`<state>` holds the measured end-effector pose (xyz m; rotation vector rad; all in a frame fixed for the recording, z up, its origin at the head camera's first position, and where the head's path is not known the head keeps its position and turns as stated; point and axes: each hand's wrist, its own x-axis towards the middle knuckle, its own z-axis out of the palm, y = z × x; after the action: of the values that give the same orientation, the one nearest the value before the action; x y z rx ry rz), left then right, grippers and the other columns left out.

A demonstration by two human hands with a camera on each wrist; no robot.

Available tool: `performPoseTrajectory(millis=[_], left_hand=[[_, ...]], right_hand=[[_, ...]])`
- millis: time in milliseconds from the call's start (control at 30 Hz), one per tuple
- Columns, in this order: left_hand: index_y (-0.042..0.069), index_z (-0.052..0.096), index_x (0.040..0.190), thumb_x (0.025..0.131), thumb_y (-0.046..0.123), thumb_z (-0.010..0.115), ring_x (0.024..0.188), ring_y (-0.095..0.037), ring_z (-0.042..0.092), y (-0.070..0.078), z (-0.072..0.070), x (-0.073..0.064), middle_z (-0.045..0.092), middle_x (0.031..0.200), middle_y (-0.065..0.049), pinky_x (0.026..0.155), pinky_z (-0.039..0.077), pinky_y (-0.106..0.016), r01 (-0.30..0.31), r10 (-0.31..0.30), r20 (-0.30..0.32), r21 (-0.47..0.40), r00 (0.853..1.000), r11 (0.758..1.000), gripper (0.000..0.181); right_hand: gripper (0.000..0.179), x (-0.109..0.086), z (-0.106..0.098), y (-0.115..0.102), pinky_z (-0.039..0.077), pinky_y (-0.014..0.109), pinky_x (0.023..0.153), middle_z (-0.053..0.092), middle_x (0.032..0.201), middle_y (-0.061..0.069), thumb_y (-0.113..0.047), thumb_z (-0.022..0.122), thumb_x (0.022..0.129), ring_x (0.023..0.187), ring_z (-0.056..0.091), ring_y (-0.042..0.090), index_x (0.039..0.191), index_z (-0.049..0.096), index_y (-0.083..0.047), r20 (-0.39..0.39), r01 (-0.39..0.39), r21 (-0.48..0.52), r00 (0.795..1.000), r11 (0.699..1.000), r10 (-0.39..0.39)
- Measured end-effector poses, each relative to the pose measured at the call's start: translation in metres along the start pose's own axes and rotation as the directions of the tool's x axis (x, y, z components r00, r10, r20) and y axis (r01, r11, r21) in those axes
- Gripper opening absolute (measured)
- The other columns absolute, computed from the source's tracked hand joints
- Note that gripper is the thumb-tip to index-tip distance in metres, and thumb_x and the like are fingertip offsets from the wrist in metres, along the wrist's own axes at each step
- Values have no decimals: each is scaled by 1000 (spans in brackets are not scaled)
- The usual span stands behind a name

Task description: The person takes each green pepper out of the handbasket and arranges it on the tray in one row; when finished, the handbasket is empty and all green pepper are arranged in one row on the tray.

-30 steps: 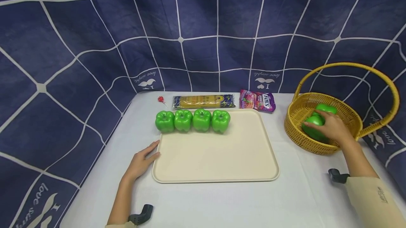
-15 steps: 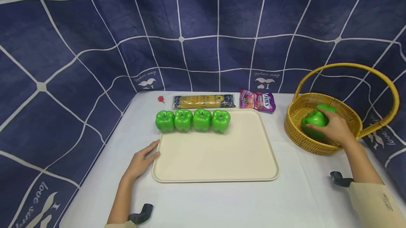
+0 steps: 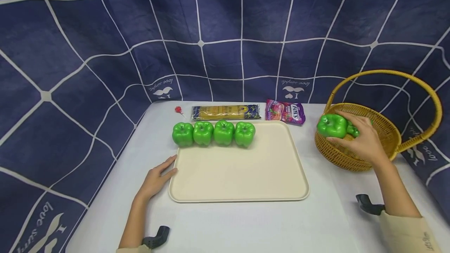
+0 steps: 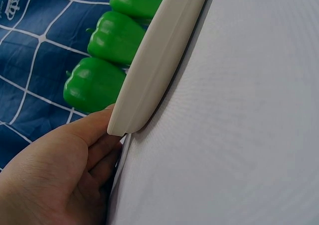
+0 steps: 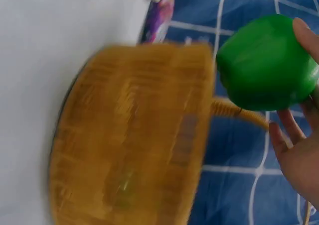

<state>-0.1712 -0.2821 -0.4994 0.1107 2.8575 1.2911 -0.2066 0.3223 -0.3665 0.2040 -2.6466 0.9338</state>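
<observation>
Over the left rim of the wicker basket [image 3: 337, 157], my right hand [image 3: 365, 139] holds a green bell pepper [image 3: 332, 126] between thumb and fingers. The right wrist view shows that pepper [image 5: 266, 63] raised above the rim. Another green bell pepper [image 3: 352, 129] is inside the basket, mostly hidden behind the hand. My left hand [image 3: 156, 180] lies at the left edge of the cream tray [image 3: 242, 174], its fingertips touching the rim. Seen from the left wrist, the fingers are by the tray's corner. Several green bell peppers [image 3: 224, 132] stand in a row along the tray's far edge.
Behind the tray lie a red lollipop [image 3: 178, 110], a long pack of noodles [image 3: 226, 112] and a purple candy bag [image 3: 285, 112]. The basket's tall handle [image 3: 436, 100] arches up at the right. A blue checked cloth [image 3: 225, 61] hangs at the back.
My right hand has lifted a green bell pepper out of the basket and moved it left to above the rim. The left hand and tray stay in place.
</observation>
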Motion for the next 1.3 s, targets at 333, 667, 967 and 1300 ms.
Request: performPoseTrajectory(millis=[333,667,967,1300], left_hand=[[18,43,139,89,45,55,133,-32,30,4,-1,-1,35,144,-10,108,23,-50,7,-7,4,1,1000,1000,58],[18,44,138,89,45,56,133,-32,30,4,-2,-1,36,144,-9,108,23,-51,-3,3,0,-7,1000,1000,57],[19,44,138,88,47,56,133,-31,30,4,-1,-1,36,144,-9,109,23,-50,3,-3,0,-10,1000,1000,59],[17,44,138,90,42,57,133,-31,30,5,-2,-1,36,144,-9,108,23,-50,-3,3,1,-16,1000,1000,56]], right_hand=[[80,10,48,-37,37,63,89,45,132,10,-26,82,71,117,43,41,139,40,-25,140,50,217,987,975,-82],[82,33,110,-40,37,49,101,36,141,20,-18,81,71,123,41,40,138,35,-1,301,90,395,928,914,-221],[81,45,141,-39,40,42,99,36,141,18,-13,79,72,124,40,40,139,35,-3,385,50,452,890,891,-245],[80,43,134,-69,38,51,98,29,141,29,-4,76,75,122,36,48,139,29,6,403,51,438,881,897,-247]])
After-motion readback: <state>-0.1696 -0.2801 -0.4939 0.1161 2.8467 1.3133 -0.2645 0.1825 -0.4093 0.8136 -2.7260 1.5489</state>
